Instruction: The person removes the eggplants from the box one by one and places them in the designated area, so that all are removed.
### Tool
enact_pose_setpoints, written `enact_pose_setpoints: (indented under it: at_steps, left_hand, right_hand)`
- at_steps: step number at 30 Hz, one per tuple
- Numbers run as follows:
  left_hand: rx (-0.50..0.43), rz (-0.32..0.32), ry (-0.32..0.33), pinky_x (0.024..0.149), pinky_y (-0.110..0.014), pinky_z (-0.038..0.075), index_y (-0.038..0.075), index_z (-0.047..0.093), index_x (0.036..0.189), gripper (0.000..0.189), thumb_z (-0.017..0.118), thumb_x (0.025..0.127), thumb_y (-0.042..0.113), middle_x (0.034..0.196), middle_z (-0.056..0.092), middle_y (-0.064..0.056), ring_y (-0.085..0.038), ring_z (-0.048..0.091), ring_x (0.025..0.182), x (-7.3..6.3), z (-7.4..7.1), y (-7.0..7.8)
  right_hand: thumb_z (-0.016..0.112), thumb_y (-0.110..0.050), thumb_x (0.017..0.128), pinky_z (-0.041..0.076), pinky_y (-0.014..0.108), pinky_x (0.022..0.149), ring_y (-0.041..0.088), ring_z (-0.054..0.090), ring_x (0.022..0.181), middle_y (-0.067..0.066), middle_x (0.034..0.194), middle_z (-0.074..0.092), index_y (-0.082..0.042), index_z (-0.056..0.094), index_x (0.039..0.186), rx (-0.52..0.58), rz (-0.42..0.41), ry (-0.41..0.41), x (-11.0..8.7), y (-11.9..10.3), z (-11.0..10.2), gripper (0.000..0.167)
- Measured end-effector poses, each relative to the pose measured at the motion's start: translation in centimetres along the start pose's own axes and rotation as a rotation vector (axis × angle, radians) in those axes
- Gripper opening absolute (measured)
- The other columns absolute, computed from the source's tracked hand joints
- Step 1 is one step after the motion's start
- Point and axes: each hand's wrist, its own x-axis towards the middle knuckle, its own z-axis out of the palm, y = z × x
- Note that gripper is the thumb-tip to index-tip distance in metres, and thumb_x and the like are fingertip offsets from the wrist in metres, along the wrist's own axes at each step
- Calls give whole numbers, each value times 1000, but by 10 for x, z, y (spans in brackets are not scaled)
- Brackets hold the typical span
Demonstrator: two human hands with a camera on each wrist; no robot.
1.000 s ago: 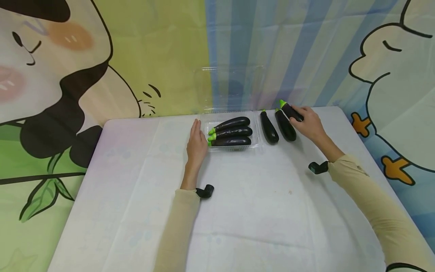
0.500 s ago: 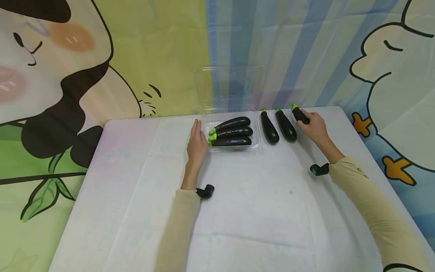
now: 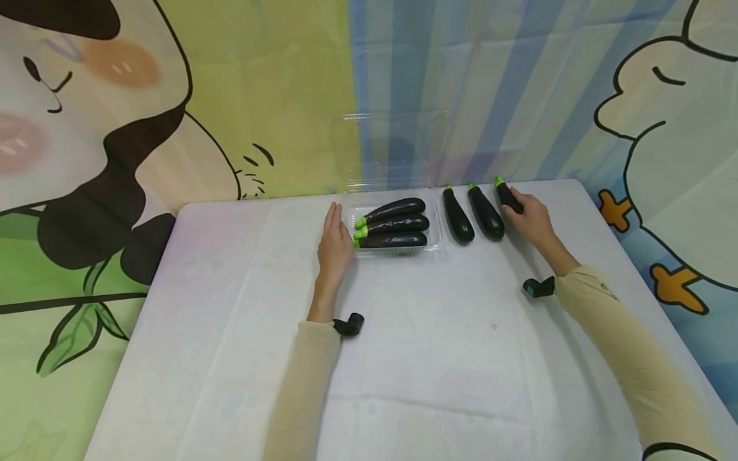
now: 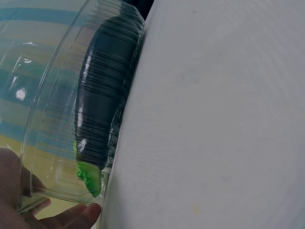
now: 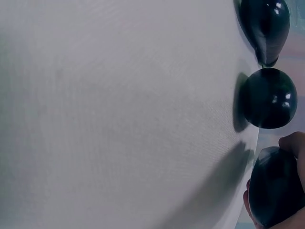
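Three dark eggplants with green stem ends lie side by side in a clear plastic clamshell box, its lid standing up behind. My left hand rests against the box's left side, fingers straight; the left wrist view has the fingertips at the box's corner, below an eggplant. To the right of the box two eggplants lie on the table, one nearer the box and one farther. My right hand grips another eggplant; the right wrist view has its rounded end between thumb and fingers.
A white cloth covers the table. Directly behind its back edge hangs a printed curtain, which continues down both sides.
My right hand has moved a little to the right with its eggplant, away from the two lying on the table. The left hand and the box have stayed in place.
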Motion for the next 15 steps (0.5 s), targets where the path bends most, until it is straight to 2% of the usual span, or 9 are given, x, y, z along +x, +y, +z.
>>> enact_pose_setpoints:
  at_steps: [5, 9, 15]
  left_hand:
    - [-1, -4, 2, 91, -50, 50, 11, 29, 153, 48, 30, 106, 16, 163, 23, -1, -24, 30, 146, 0, 0, 0]
    - [-6, -1, 2, 85, -49, 52, 10, 30, 153, 48, 31, 105, 15, 163, 22, 0, -24, 32, 146, 1, 0, -1]
    - [-3, -2, 4, 75, -48, 51, 10, 30, 153, 48, 31, 105, 15, 163, 22, 1, -27, 36, 143, 1, 1, -2]
  right_hand:
    - [48, -19, 101, 33, 64, 101, 55, 41, 124, 42, 138, 39, 7, 30, 148, 1, 54, -93, 2, -2, -1, 56]
    - [42, -22, 103, 31, 65, 104, 56, 36, 130, 40, 145, 32, 8, 23, 150, -15, 82, -162, 3, -1, -2, 59]
    - [43, -24, 102, 29, 64, 107, 54, 33, 134, 37, 149, 30, 5, 22, 151, -25, 112, -191, 8, 2, -3, 61]
